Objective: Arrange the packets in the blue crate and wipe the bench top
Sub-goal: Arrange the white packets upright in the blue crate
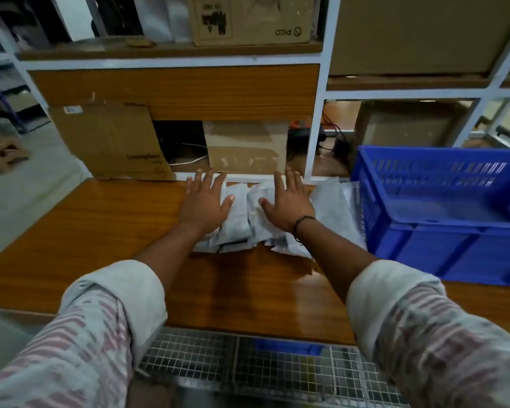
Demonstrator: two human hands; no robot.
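1. Both the left hand (205, 201) and right hand (289, 201) rest flat, fingers spread, gripping nothing, on crumpled white plastic packets (242, 219) at 12 o'clock.
2. Blue slatted plastic crate (442, 245) at 3 o'clock looks nearly empty; shiny brown wooden bench top (100, 231) looks unwiped, no cloth visible.

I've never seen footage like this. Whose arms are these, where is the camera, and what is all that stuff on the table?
There is no machine here: a person wears a wide-angle camera on their head, so you look down along their own two arms. The left hand and right hand lie flat, fingers spread, on a pile of white packets near the back of a wooden bench top. Neither hand grips anything; they press on the pile. To the right stands a blue crate, where the packets are meant to go; its inside looks mostly bare, though blur hides detail. Behind are shelves with cardboard boxes. The wire mesh at the bottom sits below the bench's front edge.
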